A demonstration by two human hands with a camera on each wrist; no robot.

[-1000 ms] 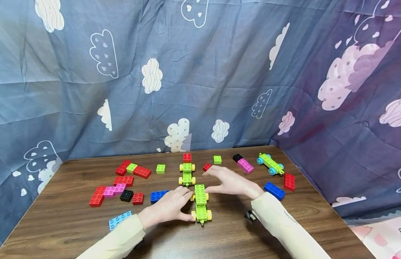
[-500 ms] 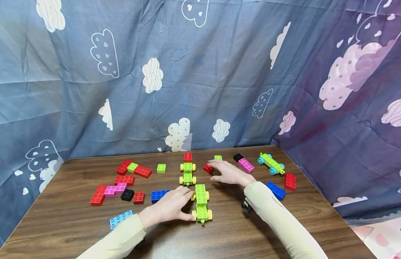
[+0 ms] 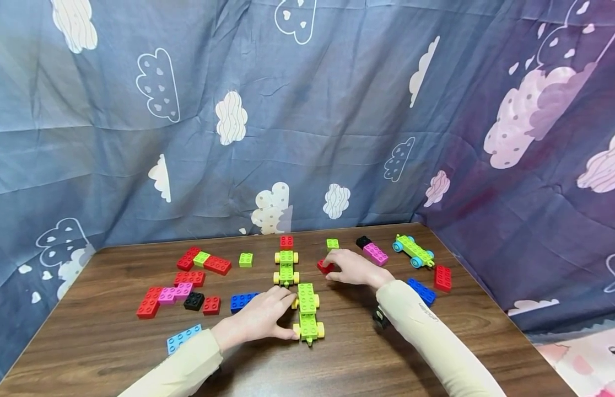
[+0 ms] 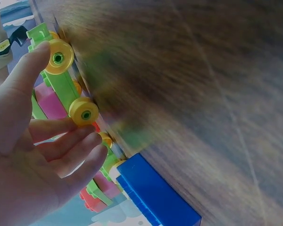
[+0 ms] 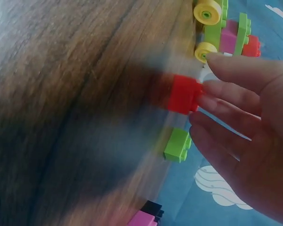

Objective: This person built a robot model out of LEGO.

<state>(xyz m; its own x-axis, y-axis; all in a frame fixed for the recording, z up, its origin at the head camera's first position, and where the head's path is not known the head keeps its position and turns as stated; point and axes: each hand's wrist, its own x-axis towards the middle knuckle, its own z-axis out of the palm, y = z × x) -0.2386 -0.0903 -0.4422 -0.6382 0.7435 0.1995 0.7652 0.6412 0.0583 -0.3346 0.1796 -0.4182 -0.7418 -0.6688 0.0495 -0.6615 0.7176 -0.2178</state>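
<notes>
My left hand (image 3: 265, 314) stays beside a green toy car (image 3: 306, 306) with yellow wheels. In the left wrist view its thumb rests against one yellow wheel (image 4: 59, 57) and its index finger lies along another. A pink brick (image 4: 51, 101) shows under the car's raised green brick. Farther back, my right hand (image 3: 354, 267) reaches over a small red brick (image 3: 323, 267). Seen from the right wrist, the fingertips touch the studded side of this red brick (image 5: 181, 94), and the thumb stands apart from it.
A second yellow-wheeled car (image 3: 286, 267) with a red brick stands behind. Loose bricks include a lime one (image 3: 332, 243), blue ones (image 3: 244, 301), and a red, pink and black group (image 3: 176, 292). A blue-wheeled car base (image 3: 414, 252) lies at right.
My right hand has moved away from the green car to the small red brick, which has slid slightly right and nearer. The left hand has kept its place.
</notes>
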